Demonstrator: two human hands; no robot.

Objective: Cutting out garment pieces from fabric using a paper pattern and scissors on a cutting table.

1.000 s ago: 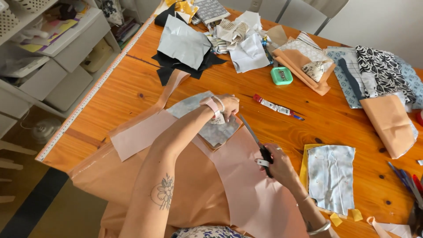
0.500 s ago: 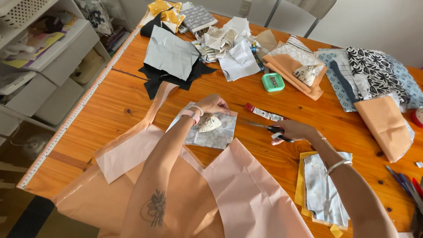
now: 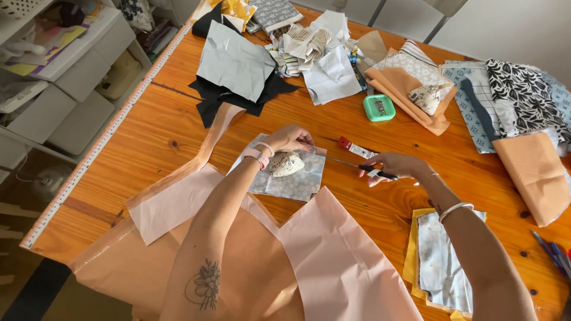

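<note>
- A white measuring tape (image 3: 101, 142) ran along the left edge of the orange wooden counter (image 3: 148, 134), at nine o'clock from the work.
- A large sheet of peach-pink cloth (image 3: 178, 205) lay spread at the near edge, its long strip reaching up toward eleven o'clock.
- The left hand (image 3: 289, 138) rested on a small square of grey patterned fabric (image 3: 297, 181), which lay on top of the pink cloth near the counter's middle.
- Its grip was pressed together, fingertips pinching the top of a cream, shell-shaped paper pattern piece (image 3: 286, 163) and pinning it flat on the grey square.
- Judging from that hold, good work here meant keeping the pattern pressed flat and the square smooth, so neither could slide while an outline was followed.
- At three o'clock from the square, the right hand (image 3: 397, 166) had its grip closed around the black handles of a pair of scissors (image 3: 364, 168), blades pointing back toward the fabric at nine o'clock.
- The blades looked nearly shut and lay just beside the square, not yet in it.
- A red-and-white glue stick (image 3: 355, 148) lay just above the blades.
- A small green plastic box (image 3: 379, 108) sat at twelve o'clock from the scissors.
- Folded printed fabrics (image 3: 523, 98) were stacked far right.
</note>
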